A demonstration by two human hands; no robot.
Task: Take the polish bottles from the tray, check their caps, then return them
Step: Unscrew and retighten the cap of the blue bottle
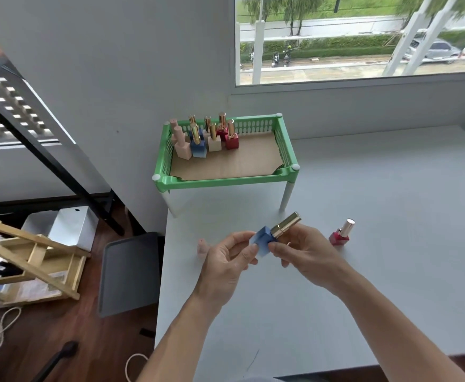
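Blue glass with a gold cap (286,225): the blue bottle (263,242) is held in the air above the near part of the desk (377,271), tilted so the cap points up and to the right. The left hand (225,259) pinches the square body between thumb and fingertips. The right hand (307,252) has its fingers curled round the cap, with the thumb against the bottle's shoulder.

A red bottle (339,235) stands upright on the desk just right of the right hand, apart from it. A pale pink bottle (202,246) stands just beyond the left hand, partly hidden by it.

The green tray (225,181) stands on white legs at the desk's far left corner, close to the wall. The other polish bottles (206,137) are grouped in its back left part, and the brown cardboard liner (242,161) shows bare on its right and front. The desk's left edge runs just left of the left hand, with floor below; to the right of the red bottle the white surface stretches wide.

Any lettering on the bottles is too small to read.
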